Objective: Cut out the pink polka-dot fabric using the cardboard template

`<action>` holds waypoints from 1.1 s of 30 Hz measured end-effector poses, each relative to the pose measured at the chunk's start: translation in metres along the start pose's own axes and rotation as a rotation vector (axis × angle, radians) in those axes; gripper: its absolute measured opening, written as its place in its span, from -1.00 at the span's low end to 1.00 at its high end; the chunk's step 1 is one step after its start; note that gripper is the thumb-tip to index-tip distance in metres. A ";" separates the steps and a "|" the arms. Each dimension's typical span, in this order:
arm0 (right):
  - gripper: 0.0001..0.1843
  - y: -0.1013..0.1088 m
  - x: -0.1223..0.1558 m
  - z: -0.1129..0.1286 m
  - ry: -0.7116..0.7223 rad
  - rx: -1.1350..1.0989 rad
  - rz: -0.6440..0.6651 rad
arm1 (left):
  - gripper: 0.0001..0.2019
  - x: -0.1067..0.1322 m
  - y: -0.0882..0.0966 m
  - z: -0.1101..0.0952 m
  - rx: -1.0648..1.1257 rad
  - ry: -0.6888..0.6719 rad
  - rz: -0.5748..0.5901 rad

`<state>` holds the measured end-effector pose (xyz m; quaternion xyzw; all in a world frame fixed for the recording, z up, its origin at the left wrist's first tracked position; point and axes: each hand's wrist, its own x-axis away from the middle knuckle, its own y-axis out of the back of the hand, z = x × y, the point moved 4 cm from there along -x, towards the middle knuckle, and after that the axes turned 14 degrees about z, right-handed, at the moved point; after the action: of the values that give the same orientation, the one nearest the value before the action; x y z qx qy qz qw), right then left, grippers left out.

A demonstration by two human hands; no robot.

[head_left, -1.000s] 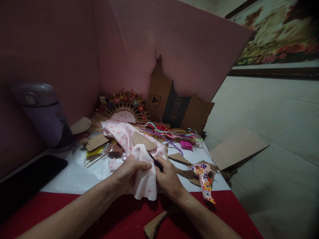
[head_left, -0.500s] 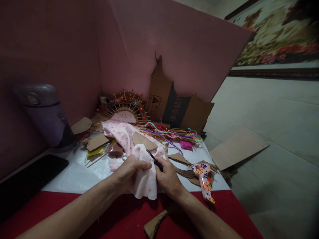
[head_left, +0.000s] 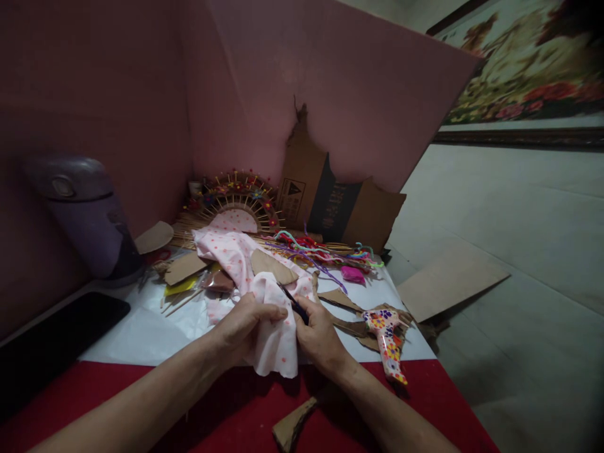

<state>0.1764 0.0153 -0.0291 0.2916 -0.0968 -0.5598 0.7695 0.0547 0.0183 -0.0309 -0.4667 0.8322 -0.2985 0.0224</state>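
Note:
Pale pink cloth with reddish dots (head_left: 226, 246) spreads over the table, and one end hangs down between my hands. My left hand (head_left: 248, 324) pinches that end, thumb on top. In my right hand (head_left: 318, 333) is a pair of dark-handled scissors (head_left: 298, 308), their blades pointing up and left at the cloth's edge. The fingers hide most of the scissor handles. A rounded cardboard piece (head_left: 274, 267) lies on the cloth just beyond the blades.
A floral glue gun (head_left: 387, 343) rests on cardboard scraps at the right. Behind are colourful pipe cleaners (head_left: 311, 245), a decorated stick fan (head_left: 240, 192) and a torn cardboard sheet (head_left: 306, 182). A purple bottle (head_left: 89, 220) and black phone (head_left: 61, 340) stand and lie left.

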 end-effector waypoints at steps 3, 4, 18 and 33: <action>-0.81 0.000 0.000 0.000 0.002 -0.001 0.001 | -0.85 0.000 0.002 0.002 -0.001 -0.003 -0.001; -0.81 0.000 0.000 0.000 0.003 -0.001 0.001 | -0.85 0.000 0.002 0.003 -0.005 -0.003 -0.001; -0.80 0.002 0.002 0.005 0.010 0.016 0.005 | -0.88 0.003 -0.003 -0.002 0.001 0.010 0.004; -0.85 0.001 0.004 0.007 0.040 0.043 0.013 | -0.88 -0.004 0.006 -0.005 -0.393 -0.156 -0.077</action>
<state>0.1748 0.0092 -0.0234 0.3187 -0.0955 -0.5465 0.7685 0.0513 0.0263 -0.0313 -0.5151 0.8518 -0.0940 -0.0159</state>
